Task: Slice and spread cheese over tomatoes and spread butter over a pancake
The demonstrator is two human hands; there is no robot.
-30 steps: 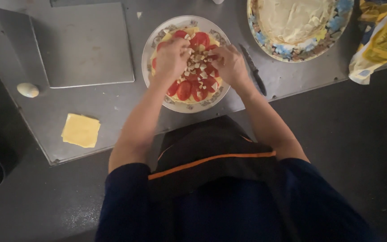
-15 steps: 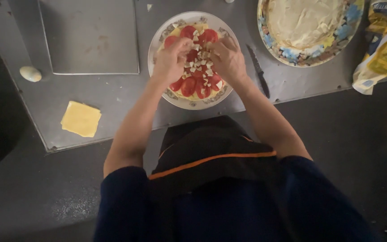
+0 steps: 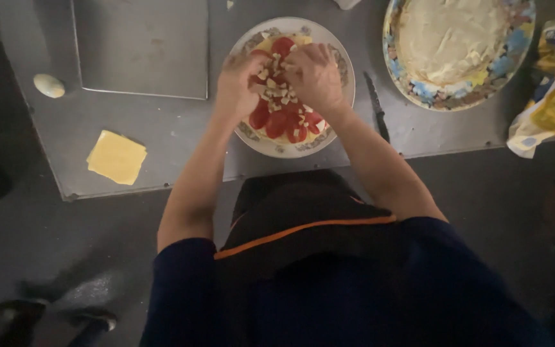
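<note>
Your plate [image 3: 338, 61] of red tomato slices [image 3: 277, 122] and pale crumbled bits [image 3: 276, 90] sits at upper centre of the frame, right beneath your fingers. Half a second ago your hands were slightly farther apart over the topping; now they have drawn closer over the middle. Your left hand [image 3: 239, 83] and right hand [image 3: 316, 74] both hover palms down with fingers curled together over the crumbles; whether they pinch any, you cannot tell. Both forearms reach up from lower centre. A yellow cheese slice [image 3: 117, 156] lies lower left.

Both hands [image 3: 277, 80] over topped plate [image 3: 342, 67]
</note>
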